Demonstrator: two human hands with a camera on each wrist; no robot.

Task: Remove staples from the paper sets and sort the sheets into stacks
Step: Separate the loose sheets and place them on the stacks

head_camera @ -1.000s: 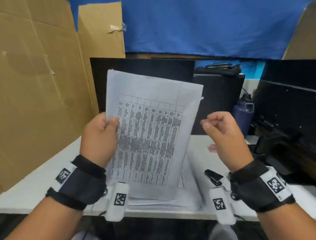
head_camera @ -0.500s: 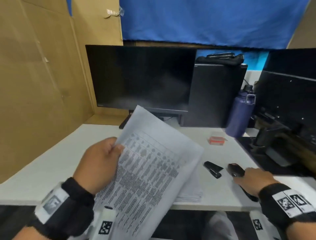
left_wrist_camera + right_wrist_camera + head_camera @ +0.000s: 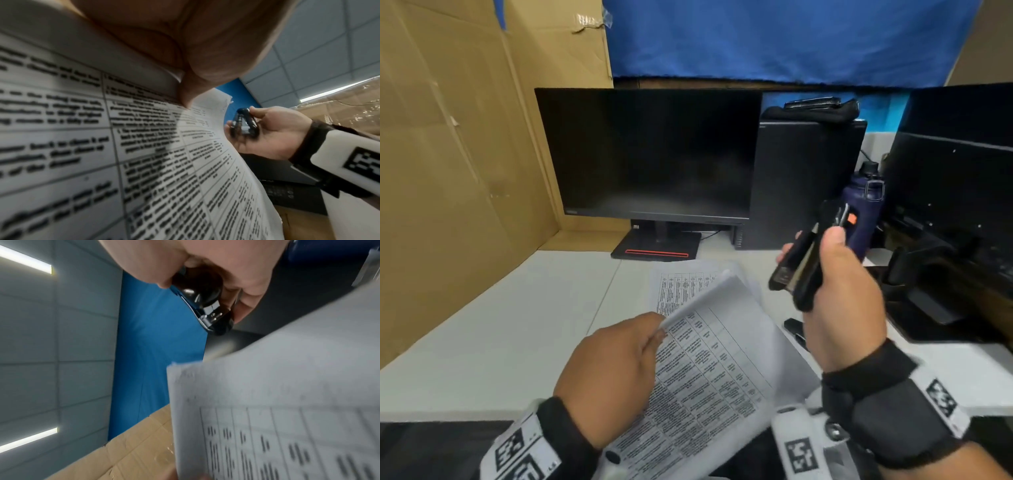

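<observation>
My left hand point(image 3: 650, 334) pinches the left edge of a stapled paper set point(image 3: 715, 359) printed with a table, held low over the desk's front edge with its top sheets curling up. The sheet's print fills the left wrist view, with the paper set point(image 3: 185, 162) under my thumb. My right hand point(image 3: 825, 260) is raised just right of the set's far corner and grips a black stapler-like tool point(image 3: 801, 270). The tool point(image 3: 203, 305) shows its metal nose above the paper corner point(image 3: 179, 369). A stack of printed sheets point(image 3: 674, 284) lies on the desk behind.
A small black stapler point(image 3: 796, 330) lies on the white desk point(image 3: 500, 335) below my right hand. Behind stand a dark monitor point(image 3: 647, 154), a black computer case point(image 3: 801, 178) and a blue bottle point(image 3: 859, 205). Cardboard point(image 3: 448, 171) walls the left; dark equipment point(image 3: 955, 205) crowds the right.
My right hand went down to the desk, took the black tool and lifted it beside the papers. My left hand lowered the paper set from upright to low and tilted.
</observation>
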